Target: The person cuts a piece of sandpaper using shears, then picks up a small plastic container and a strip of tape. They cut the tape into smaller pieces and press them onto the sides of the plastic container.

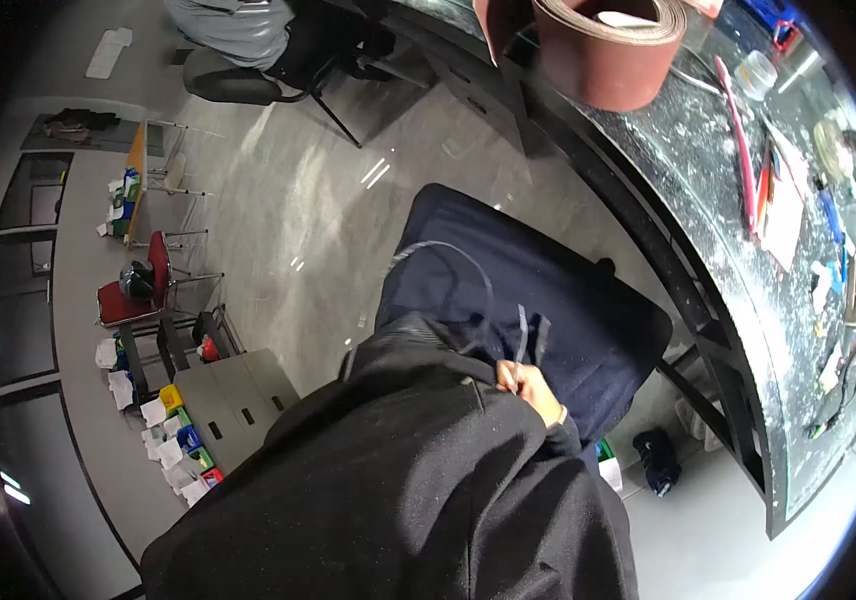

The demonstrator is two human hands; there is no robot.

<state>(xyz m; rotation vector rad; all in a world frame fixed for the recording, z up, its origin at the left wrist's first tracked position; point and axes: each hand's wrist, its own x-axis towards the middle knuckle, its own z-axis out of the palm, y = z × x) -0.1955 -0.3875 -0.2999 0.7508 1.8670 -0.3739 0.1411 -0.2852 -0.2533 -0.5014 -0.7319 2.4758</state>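
Observation:
My right hand (533, 391) is closed at the front of my black jacket (418, 470), fingers pinched round a thin grey strap (523, 330). Just beside it a second short dark strap (543, 338) sticks up. Beyond the hand lies a wide seat with rounded corners, covered in dark navy cloth (538, 260). Over its near left side a thin dark cord (448, 247) curves in a loop. The left side of the jacket bunches up against the seat, and my left hand is hidden.
To the right runs a dark workbench (718, 240) dusted with white, bearing a large brown abrasive roll (608, 60), a pink-handled tool (738, 140) and small jars. A person (238, 40) sits on a black chair at the back. Left stand a grey cabinet (238, 400), coloured bins (183, 440) and a red chair (138, 285).

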